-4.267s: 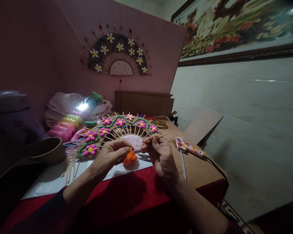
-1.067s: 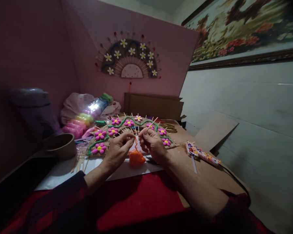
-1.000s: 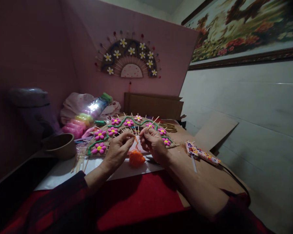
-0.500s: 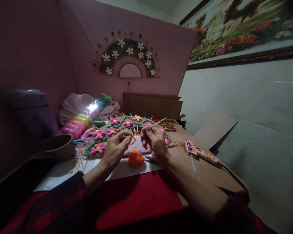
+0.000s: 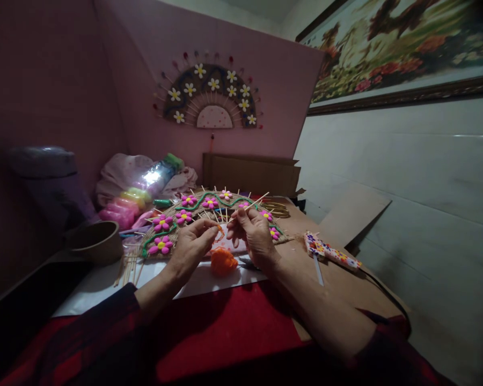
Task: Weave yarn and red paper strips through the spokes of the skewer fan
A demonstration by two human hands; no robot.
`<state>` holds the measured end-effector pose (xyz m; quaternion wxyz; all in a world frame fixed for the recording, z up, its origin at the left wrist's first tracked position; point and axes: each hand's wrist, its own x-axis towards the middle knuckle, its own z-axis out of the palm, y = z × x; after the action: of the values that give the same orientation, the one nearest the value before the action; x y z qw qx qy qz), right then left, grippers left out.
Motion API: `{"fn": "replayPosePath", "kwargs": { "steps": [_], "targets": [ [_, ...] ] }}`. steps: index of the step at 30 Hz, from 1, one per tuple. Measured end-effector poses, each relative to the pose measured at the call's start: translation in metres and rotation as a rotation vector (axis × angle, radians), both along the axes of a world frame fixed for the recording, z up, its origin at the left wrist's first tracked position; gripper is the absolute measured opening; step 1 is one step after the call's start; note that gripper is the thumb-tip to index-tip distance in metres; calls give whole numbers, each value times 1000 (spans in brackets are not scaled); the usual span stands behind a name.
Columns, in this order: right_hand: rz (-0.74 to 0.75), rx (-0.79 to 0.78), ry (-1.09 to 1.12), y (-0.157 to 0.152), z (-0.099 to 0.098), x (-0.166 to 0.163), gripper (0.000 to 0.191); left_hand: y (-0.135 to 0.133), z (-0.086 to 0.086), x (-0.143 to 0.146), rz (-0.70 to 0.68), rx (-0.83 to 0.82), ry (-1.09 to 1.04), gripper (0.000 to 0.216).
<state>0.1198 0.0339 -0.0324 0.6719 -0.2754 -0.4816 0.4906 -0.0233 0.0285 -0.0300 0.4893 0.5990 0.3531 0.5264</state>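
Here: thin stick (image 5: pixel 258 199) pinched low in r. hand (image 5: pixel 254 239), tip raised over woven fan (image 5: pixel 161 230). By l. hand (image 5: pixel 191 251) fingertips, orange clay bit (image 5: pixel 219 229) nipped, just above larger orange lump (image 5: pixel 222 261). Judged: clay light, soft, easily squashed, to be taken w/ gentle pinch; stick stiff, snappable, best gripped low.

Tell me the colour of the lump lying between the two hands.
The lump is orange, clearest in the head view.
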Motion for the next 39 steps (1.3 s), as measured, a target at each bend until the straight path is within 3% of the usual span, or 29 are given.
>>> {"fn": "replayPosePath", "kwargs": {
  "steps": [13,21,31,39],
  "targets": [
    [24,48,-61,0,-3,-1,30,-6,2,2,-143,-45,59,31],
    [10,31,-75,1,-6,-2,30,-4,0,2,-145,19,118,27],
    [-16,-17,34,3,-6,-1,32,-6,3,3,-145,-55,99,19],
    [-24,-19,36,2,-1,1,32,-5,1,3,-183,-134,45,26]
  ]
}}
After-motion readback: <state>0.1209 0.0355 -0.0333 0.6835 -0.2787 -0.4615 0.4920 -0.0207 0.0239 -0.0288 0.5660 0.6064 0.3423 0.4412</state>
